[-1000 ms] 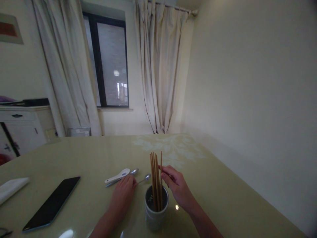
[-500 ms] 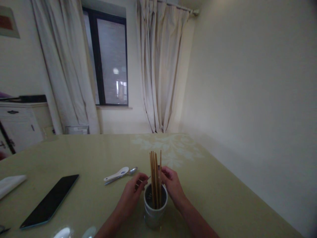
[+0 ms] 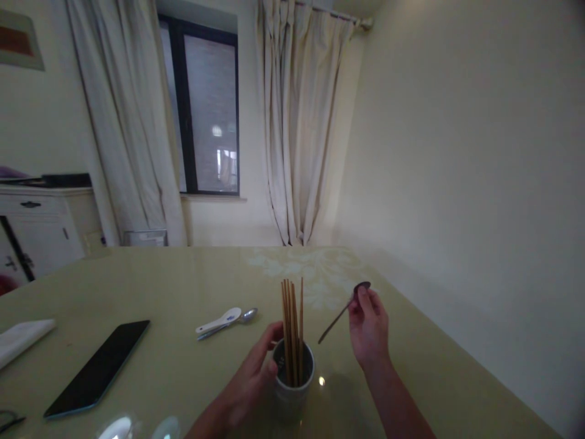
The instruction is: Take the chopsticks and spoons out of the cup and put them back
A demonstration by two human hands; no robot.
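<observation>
A round, light-coloured cup [image 3: 292,399] stands upright in front of me with several wooden chopsticks [image 3: 292,335] in it. My left hand [image 3: 258,369] curls round the cup's left side, its thumb by the rim and some fingers hidden behind. To the right of the cup, my right hand [image 3: 369,323] pinches a spoon [image 3: 336,323] at its bowl end above the table. The spoon's thin handle slants down to the left, its tip free. Beyond my left hand lie a white spoon [image 3: 222,319] with a blue mark and a shiny metal spoon [image 3: 248,315], side by side and touching.
A dark tablet [image 3: 100,369] lies on the greenish table [image 3: 183,280] at the left, with a white object [image 3: 25,338] beyond it. Part of a dark-handled tool [image 3: 9,421] shows at the lower left edge. A wall [image 3: 457,183] runs along the right.
My right hand has moved right, away from the cup, bringing the spoon out from behind the chopsticks. My left hand has lowered from beside the chopsticks to the cup's side.
</observation>
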